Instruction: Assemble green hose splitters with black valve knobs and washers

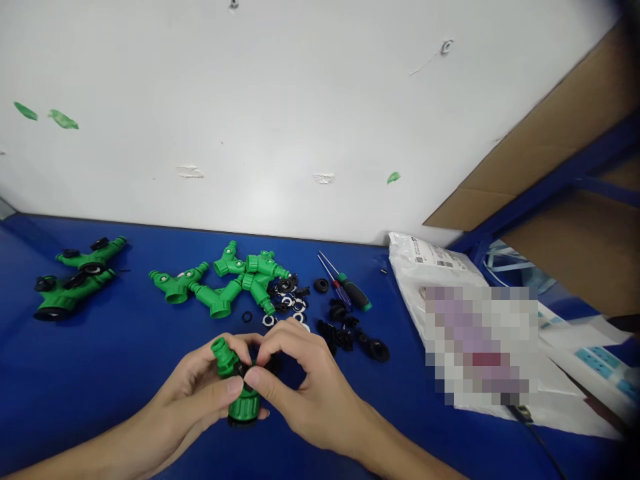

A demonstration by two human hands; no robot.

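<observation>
Readable text: none; the print in view is too small or blurred to make out.
White bag [410,273]: lies to the right of the right hand [313,377], printed at the end farther from the hands.
Bag label [435,252]: rows of small dark print, no letter or number legible.
Square code [419,259]: a small dark block on the bag's printed end, beyond and to the right of the right hand.
Dark printed bar [445,263]: right of that code, possibly a barcode.
Pixelated patch [480,347]: hides the bag's middle, right of both hands.
</observation>
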